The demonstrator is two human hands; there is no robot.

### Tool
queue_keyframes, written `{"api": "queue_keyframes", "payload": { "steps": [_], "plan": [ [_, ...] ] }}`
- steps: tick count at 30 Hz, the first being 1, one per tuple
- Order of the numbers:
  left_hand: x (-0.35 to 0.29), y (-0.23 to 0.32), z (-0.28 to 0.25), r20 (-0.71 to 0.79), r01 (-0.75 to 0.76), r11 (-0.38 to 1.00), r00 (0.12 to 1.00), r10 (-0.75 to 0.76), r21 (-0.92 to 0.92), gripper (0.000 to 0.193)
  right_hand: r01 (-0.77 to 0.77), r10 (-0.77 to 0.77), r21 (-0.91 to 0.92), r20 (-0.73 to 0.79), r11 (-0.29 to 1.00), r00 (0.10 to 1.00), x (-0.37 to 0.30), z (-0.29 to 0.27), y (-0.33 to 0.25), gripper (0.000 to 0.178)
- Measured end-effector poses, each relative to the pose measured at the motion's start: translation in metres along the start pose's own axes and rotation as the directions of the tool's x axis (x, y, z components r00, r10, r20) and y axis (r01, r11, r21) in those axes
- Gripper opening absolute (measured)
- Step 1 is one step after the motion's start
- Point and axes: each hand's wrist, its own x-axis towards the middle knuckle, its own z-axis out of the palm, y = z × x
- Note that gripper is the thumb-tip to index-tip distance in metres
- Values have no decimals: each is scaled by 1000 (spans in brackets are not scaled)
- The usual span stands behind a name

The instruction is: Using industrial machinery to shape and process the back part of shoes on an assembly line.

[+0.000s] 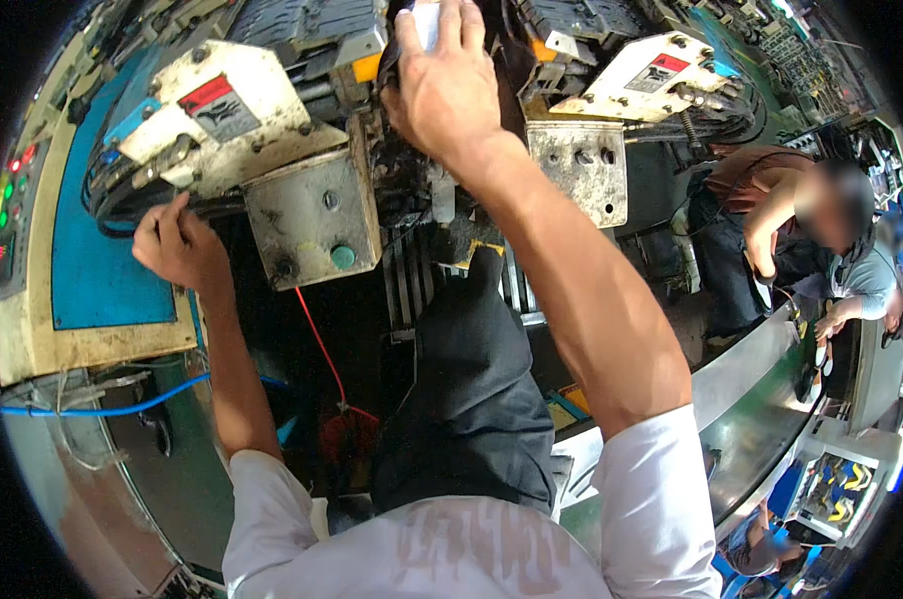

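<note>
My right hand (446, 85) reaches far forward into the gap between two machine halves. Its fingers are bent over a smooth whitish piece (426, 24), whose kind I cannot make out, and most of it is hidden under the hand. Off to the left, my left hand (184, 248) hangs in front of the left cream machine bracket (242, 120), near its black hoses (112, 205). Its fingers are loosely bent and apart, with nothing seen in them. Close to it is a worn metal box (306, 215) with a green button (342, 257).
A blue-panelled cabinet (112, 260) with lit buttons stands at left. A second cream bracket (641, 75) and a metal plate (576, 165) flank my right arm. A red cord (318, 344) hangs below. At right, a co-worker (771, 215) bends beside a long metal-edged bench (746, 364).
</note>
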Motion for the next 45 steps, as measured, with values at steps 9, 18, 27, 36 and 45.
{"api": "queue_keyframes", "payload": {
  "steps": [9,18,27,36,45],
  "plan": [
    [-6,-9,7,-58,-13,992,998,20,122,26,28,-28,-6,4,1000,1000,16,-10,9,80],
    [-7,-3,3,-11,-7,989,1000,8,146,23,140,-138,99,-22,985,990,-82,-38,-8,79],
    [1,4,-12,4,-31,993,1000,31,110,25,-386,284,-30,731,922,621,-403,1,-6,59],
    [1,8,-3,34,-26,992,999,22,123,26,-437,362,-59,663,898,655,-387,14,11,53],
    [3,10,-1,-4,-20,992,1000,21,125,25,-404,317,-40,693,914,647,-372,37,1,51]
  ]
}}
